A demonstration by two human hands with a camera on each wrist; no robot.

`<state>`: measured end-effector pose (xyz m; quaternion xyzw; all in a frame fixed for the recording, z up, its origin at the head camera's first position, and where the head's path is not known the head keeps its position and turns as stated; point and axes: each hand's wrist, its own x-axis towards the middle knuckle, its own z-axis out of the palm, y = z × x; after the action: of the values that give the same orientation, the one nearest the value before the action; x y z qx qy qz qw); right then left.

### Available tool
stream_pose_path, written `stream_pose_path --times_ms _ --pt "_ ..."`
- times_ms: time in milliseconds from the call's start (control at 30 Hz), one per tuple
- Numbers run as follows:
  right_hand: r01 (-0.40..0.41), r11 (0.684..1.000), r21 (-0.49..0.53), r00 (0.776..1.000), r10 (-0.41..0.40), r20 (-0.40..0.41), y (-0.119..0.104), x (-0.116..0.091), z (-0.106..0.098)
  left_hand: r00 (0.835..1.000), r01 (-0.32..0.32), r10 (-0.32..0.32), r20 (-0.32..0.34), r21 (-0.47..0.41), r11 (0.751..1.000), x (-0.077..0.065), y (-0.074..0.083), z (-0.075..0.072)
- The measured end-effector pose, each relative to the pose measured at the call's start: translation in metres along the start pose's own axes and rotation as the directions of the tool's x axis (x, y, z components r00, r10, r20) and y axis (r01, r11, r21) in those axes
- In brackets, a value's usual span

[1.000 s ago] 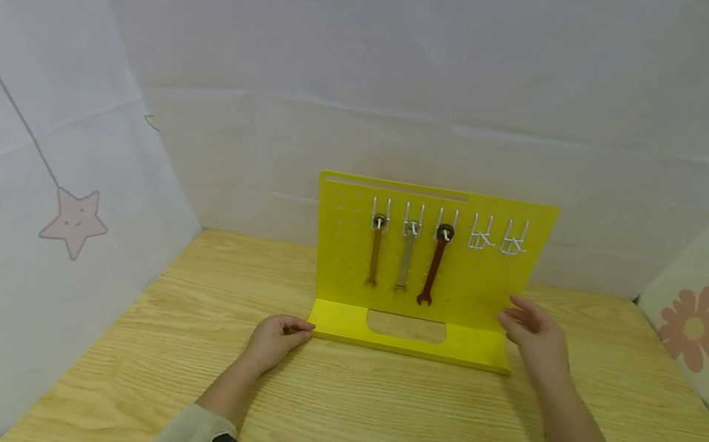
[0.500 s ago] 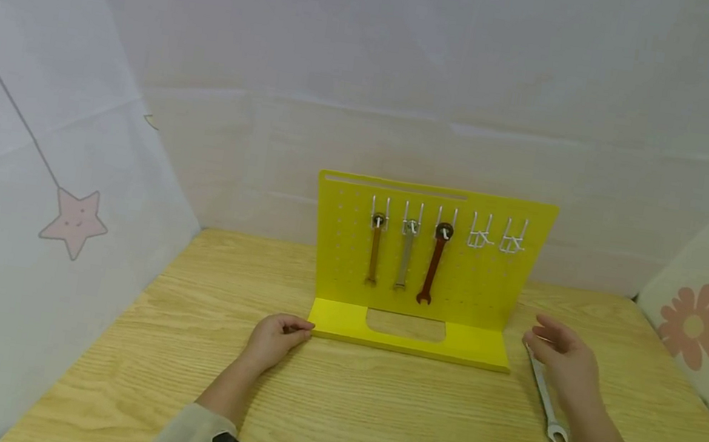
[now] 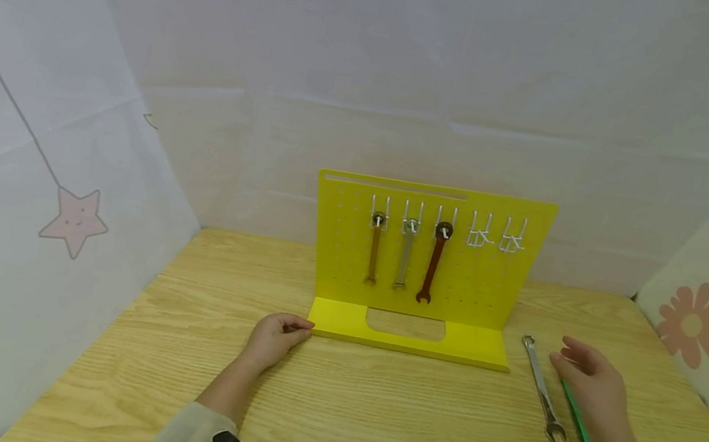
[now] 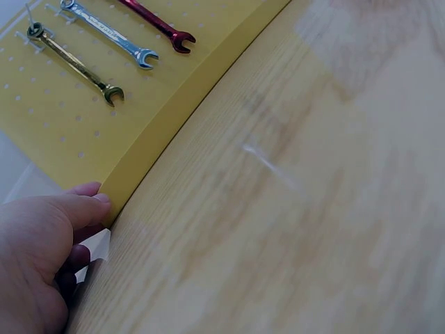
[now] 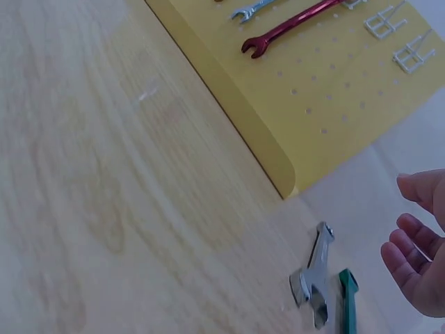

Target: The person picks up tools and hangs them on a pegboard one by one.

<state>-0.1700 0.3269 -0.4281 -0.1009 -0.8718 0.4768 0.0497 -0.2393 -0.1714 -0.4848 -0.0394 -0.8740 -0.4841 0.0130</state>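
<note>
My left hand (image 3: 273, 341) pinches the front left corner of the yellow pegboard's base (image 3: 342, 318) between thumb and fingers; the left wrist view shows the fingertips on the base's lip (image 4: 128, 177). To the right of the board my right hand (image 3: 595, 388) is held with fingers loosely bent and nothing in them. It overlaps the upper end of a green wrench (image 3: 578, 421) on the table. Left of that lies a silver combination wrench (image 3: 538, 383), its open jaw toward me. On the board hang a gold wrench (image 3: 373, 255), a silver wrench (image 3: 405, 259) and a red wrench (image 3: 432, 270).
Two white wire hooks at the board's right, a left one (image 3: 478, 237) and a right one (image 3: 512, 243), carry nothing. The wooden table (image 3: 395, 420) spreads in front of the board. A pale cloth backdrop (image 3: 271, 135) stands behind and at both sides.
My right hand has moved right and toward me, away from the board's right side, bringing the loose silver wrench and then the green wrench into sight. The left hand stays at the corner.
</note>
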Motion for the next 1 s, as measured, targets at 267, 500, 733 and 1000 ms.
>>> stream_pose_path --times_ms 267,500,733,1000 --pt "-0.084 0.996 -0.027 0.994 0.085 0.063 0.014 -0.003 -0.007 1.000 0.001 -0.001 0.000 0.000 1.000 0.000 0.000 0.000" --pt "-0.135 0.990 -0.045 0.988 0.137 0.065 0.025 -0.003 -0.011 1.000 -0.001 0.001 0.004 -0.003 1.000 0.000 0.000 0.000" --pt "-0.152 0.988 -0.039 0.984 0.154 0.088 0.034 0.000 -0.015 1.000 0.007 -0.007 0.001 -0.006 1.000 0.000 0.000 0.000" --pt "-0.163 0.985 -0.061 0.982 0.167 0.084 0.044 0.002 -0.016 1.000 0.011 -0.011 -0.001 -0.006 1.000 0.000 0.002 0.000"
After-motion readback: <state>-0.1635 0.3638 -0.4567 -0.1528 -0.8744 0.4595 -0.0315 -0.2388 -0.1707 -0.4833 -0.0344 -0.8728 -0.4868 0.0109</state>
